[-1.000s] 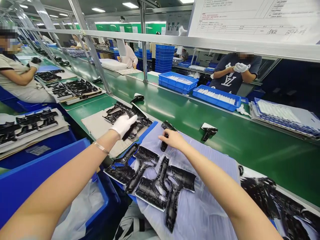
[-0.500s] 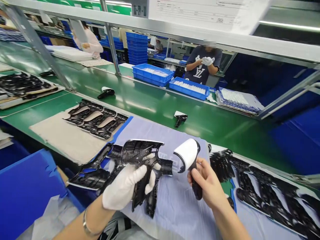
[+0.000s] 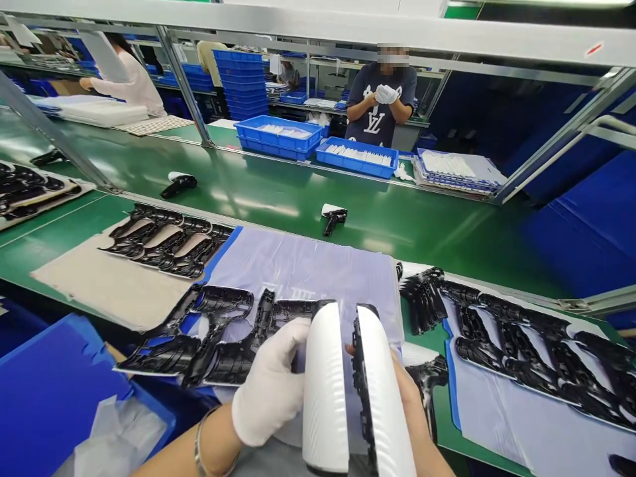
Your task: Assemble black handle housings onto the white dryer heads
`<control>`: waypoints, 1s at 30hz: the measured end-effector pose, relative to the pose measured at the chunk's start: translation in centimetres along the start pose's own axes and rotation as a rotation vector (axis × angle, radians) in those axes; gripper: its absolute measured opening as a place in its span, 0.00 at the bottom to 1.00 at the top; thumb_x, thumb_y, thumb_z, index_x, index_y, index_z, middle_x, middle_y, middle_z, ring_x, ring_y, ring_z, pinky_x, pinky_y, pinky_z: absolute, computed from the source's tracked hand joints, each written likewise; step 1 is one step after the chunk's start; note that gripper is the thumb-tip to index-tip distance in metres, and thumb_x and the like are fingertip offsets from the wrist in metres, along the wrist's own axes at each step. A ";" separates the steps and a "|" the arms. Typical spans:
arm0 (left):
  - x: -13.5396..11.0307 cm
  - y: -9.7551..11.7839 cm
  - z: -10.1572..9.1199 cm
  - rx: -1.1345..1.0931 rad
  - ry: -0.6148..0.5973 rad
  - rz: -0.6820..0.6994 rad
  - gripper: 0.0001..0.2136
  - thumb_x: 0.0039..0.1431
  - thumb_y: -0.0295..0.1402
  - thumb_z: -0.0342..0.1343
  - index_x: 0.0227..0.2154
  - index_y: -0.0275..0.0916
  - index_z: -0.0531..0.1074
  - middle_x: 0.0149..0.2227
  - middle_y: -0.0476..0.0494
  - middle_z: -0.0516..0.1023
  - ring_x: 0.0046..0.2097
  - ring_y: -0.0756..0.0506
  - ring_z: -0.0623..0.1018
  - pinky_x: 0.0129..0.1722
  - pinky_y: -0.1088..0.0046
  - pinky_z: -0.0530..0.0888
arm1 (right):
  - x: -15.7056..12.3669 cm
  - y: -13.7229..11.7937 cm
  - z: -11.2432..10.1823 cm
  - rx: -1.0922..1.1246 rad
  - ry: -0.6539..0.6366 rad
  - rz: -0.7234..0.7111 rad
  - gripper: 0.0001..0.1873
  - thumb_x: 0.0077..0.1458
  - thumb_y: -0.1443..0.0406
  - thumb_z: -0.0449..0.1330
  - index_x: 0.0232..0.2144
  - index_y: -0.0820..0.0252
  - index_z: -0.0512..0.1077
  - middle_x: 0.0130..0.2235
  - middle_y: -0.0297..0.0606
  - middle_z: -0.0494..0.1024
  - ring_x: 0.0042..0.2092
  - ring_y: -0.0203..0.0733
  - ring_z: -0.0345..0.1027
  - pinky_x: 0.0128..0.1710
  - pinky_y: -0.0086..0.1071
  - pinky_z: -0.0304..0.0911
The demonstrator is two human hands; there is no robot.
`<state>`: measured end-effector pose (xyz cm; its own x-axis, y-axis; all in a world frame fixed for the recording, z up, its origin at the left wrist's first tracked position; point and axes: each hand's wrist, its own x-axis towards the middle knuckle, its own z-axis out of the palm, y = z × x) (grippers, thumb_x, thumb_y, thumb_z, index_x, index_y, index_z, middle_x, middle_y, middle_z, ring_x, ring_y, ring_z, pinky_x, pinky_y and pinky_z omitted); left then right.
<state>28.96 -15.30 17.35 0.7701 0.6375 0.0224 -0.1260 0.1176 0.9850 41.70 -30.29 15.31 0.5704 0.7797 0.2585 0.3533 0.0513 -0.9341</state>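
My left hand [image 3: 271, 391], in a white glove, grips a hair dryer housing half [image 3: 325, 391] with a glossy white outer face. My bare right hand [image 3: 415, 411] holds a second housing half [image 3: 385, 391], white outside with a black toothed inner edge. Side by side, the two barrels stand close to me with a narrow gap between them; their handles are hidden. Left of my gloved hand, several black housing halves [image 3: 169, 358] lie inner side up. A dark housing half [image 3: 427, 374] rests just beyond my right hand, partly covered by it.
A pale sheet-covered stack [image 3: 318, 258] lies ahead. More black shells [image 3: 527, 358] fill the right side and a cardboard sheet [image 3: 114, 285] at left. On the green belt [image 3: 258, 199] lie small dryer bodies [image 3: 334, 218]. A metal rail [image 3: 318, 23] crosses above; a person [image 3: 380, 99] stands opposite.
Both housing halves have come closer to me and together, turned so their white outer faces show. The left one showed its black inside before. The view has shifted slightly.
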 end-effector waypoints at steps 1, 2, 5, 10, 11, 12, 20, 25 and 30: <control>-0.1 -0.2 0.0 0.040 -0.016 0.037 0.14 0.46 0.27 0.71 0.36 0.44 0.78 0.38 0.48 0.78 0.39 0.46 0.75 0.42 0.69 0.72 | 0.1 -0.2 0.0 0.039 -0.018 -0.019 0.19 0.68 0.57 0.53 0.59 0.41 0.70 0.52 0.39 0.77 0.51 0.52 0.74 0.47 0.41 0.74; -0.2 -0.3 0.0 0.070 -0.029 0.066 0.12 0.47 0.27 0.70 0.36 0.43 0.78 0.38 0.47 0.78 0.38 0.46 0.75 0.41 0.69 0.72 | 0.2 -0.3 -0.1 0.065 -0.041 -0.044 0.20 0.68 0.58 0.53 0.60 0.40 0.68 0.54 0.38 0.76 0.53 0.52 0.72 0.48 0.41 0.73; -0.3 -0.2 0.1 0.109 -0.052 0.121 0.11 0.49 0.25 0.68 0.34 0.42 0.76 0.36 0.48 0.77 0.37 0.46 0.75 0.40 0.69 0.72 | 0.5 -0.4 0.0 0.057 -0.080 -0.100 0.22 0.67 0.59 0.55 0.62 0.38 0.66 0.55 0.37 0.74 0.56 0.52 0.69 0.50 0.39 0.71; -0.2 0.4 0.4 0.124 -0.060 0.216 0.13 0.48 0.21 0.67 0.36 0.44 0.76 0.38 0.49 0.79 0.37 0.47 0.76 0.41 0.70 0.73 | 0.8 -0.6 0.4 0.056 -0.086 -0.127 0.22 0.68 0.63 0.52 0.62 0.39 0.66 0.54 0.37 0.75 0.55 0.50 0.69 0.50 0.38 0.71; -0.2 0.5 0.4 0.126 -0.059 0.221 0.14 0.48 0.21 0.67 0.36 0.43 0.76 0.39 0.48 0.79 0.37 0.47 0.76 0.41 0.70 0.73 | 0.8 -0.7 0.4 0.060 -0.084 -0.129 0.23 0.68 0.64 0.52 0.62 0.39 0.66 0.53 0.37 0.75 0.55 0.50 0.70 0.50 0.38 0.71; -0.1 0.5 0.4 0.128 -0.061 0.228 0.14 0.48 0.21 0.67 0.36 0.43 0.76 0.39 0.48 0.79 0.37 0.46 0.76 0.41 0.69 0.73 | 0.8 -0.8 0.5 0.062 -0.082 -0.132 0.23 0.68 0.64 0.52 0.62 0.38 0.66 0.53 0.37 0.75 0.54 0.50 0.70 0.50 0.38 0.71; 0.1 0.7 0.2 0.101 -0.092 0.273 0.11 0.47 0.21 0.67 0.32 0.41 0.75 0.33 0.49 0.73 0.35 0.48 0.73 0.39 0.70 0.72 | 0.8 -1.4 0.6 0.084 -0.077 -0.106 0.21 0.67 0.64 0.53 0.60 0.42 0.69 0.51 0.40 0.76 0.49 0.52 0.73 0.44 0.40 0.74; 0.1 0.9 0.3 0.079 -0.080 0.266 0.10 0.46 0.22 0.67 0.31 0.40 0.75 0.33 0.48 0.74 0.34 0.47 0.73 0.38 0.69 0.72 | 0.5 -1.2 0.8 0.087 -0.077 -0.125 0.23 0.67 0.66 0.53 0.60 0.37 0.68 0.52 0.38 0.76 0.50 0.51 0.73 0.45 0.40 0.74; -0.1 0.9 0.3 0.017 -0.077 0.216 0.12 0.45 0.22 0.68 0.32 0.40 0.76 0.35 0.48 0.76 0.36 0.47 0.75 0.40 0.69 0.72 | 0.3 -1.2 1.0 0.045 -0.061 -0.162 0.24 0.66 0.66 0.54 0.61 0.41 0.68 0.53 0.41 0.76 0.52 0.54 0.72 0.46 0.43 0.74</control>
<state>28.99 -15.47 18.28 0.7720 0.5863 0.2454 -0.2828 -0.0289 0.9587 40.72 -29.50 16.29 0.4623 0.7953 0.3920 0.4024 0.2058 -0.8920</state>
